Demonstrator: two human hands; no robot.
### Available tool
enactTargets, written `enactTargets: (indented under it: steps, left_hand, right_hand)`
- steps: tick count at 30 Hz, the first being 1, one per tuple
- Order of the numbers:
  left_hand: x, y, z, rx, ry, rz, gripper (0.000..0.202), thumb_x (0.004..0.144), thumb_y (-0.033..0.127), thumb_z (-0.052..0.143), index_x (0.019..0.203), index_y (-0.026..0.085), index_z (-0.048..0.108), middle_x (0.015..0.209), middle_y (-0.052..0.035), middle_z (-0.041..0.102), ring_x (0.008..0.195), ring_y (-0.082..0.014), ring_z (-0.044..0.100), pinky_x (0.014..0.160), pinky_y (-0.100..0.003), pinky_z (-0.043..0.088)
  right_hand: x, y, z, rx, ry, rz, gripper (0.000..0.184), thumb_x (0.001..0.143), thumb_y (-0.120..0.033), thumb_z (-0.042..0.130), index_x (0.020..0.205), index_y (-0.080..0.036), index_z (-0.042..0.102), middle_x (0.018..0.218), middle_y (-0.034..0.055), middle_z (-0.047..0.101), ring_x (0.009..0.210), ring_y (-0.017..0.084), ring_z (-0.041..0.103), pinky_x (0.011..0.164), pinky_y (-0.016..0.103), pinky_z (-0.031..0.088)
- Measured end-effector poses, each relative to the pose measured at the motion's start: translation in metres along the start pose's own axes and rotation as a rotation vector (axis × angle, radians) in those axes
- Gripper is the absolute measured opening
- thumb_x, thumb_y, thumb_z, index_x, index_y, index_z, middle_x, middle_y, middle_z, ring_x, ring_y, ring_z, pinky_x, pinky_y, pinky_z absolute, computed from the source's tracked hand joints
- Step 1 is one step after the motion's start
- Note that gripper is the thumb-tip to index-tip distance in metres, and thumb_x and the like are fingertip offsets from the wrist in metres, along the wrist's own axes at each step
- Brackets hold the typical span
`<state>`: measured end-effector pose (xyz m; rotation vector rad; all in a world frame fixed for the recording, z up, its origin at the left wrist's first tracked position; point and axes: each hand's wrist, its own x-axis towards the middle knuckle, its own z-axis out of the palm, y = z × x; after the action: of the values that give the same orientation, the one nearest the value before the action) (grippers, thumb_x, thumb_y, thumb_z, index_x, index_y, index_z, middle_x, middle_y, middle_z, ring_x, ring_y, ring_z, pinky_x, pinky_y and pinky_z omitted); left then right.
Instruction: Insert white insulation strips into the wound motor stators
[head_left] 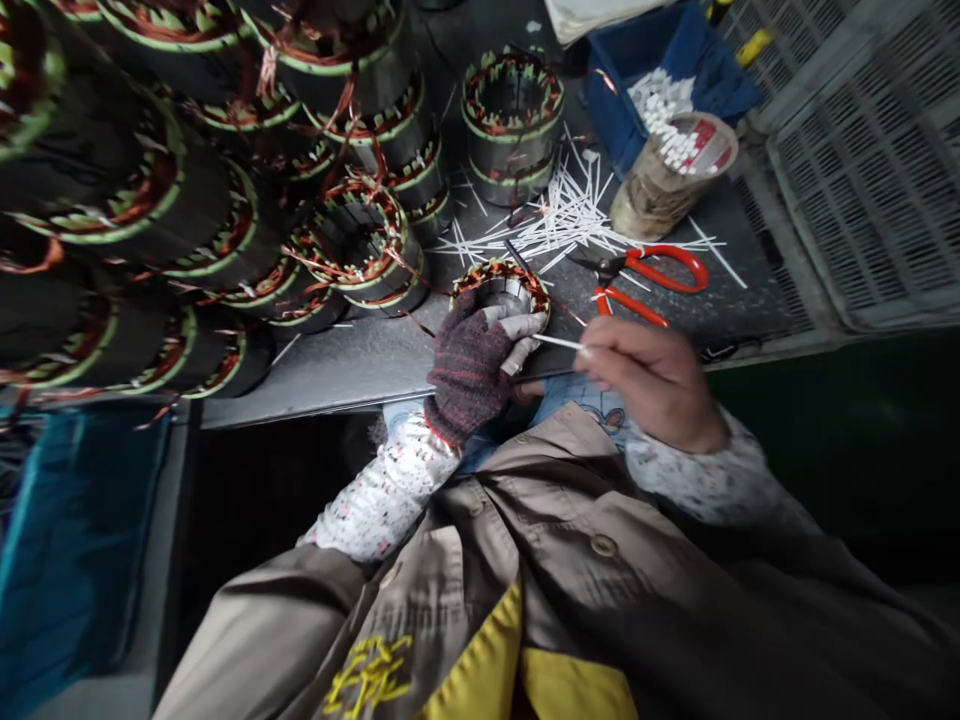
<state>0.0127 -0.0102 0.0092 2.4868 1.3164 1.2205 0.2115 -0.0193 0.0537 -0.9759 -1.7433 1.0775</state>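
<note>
At the table's front edge stands a motor stator (517, 276) with copper windings and a pale green rim. My left hand (474, 358), in a dark knitted glove with pale fingertips, is closed over its near side and hides part of it. Bare, my right hand (654, 382) pinches one end of a thin white sleeve tube (556, 342). The tube's other end points left, close to the gloved fingertips; whether it touches the stator I cannot tell. Scissors with red handles (671, 270) lie just beyond my right hand. Behind the stator is a loose heap of white tubes (559, 215).
Stacked stators (367, 240) crowd the left side of the table. Another stator pile (512, 130) stands at the back. On the right are a blue bin (615, 110) and a round container (649, 195) with short white pieces, beside a grey plastic crate (870, 170).
</note>
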Motion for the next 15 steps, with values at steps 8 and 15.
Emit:
enactTargets:
  steps: [8,15]
  left_hand:
    - [-0.004,-0.002,-0.001,-0.074,-0.005,-0.053,0.051,0.098,0.035,0.064,0.143,0.019,0.046,0.136,-0.0137,0.067,0.124,-0.0257,0.067,0.105,-0.043,0.057]
    - [-0.010,0.017,0.021,-0.036,-0.042,-0.138,0.058,0.102,0.042,0.055,0.151,0.019,0.034,0.145,-0.0152,0.060,0.137,-0.0304,0.058,0.115,-0.048,0.050]
  right_hand:
    - [-0.010,0.013,-0.009,0.548,-0.087,0.181,0.043,0.091,-0.055,0.067,0.068,-0.021,0.055,0.063,-0.0016,0.053,0.059,0.013,0.050,0.057,0.029,0.044]
    - [0.034,0.014,0.006,0.362,0.181,0.007,0.043,0.098,-0.057,0.051,0.070,-0.024,0.044,0.065,-0.0016,0.047,0.066,0.015,0.054,0.068,0.034,0.050]
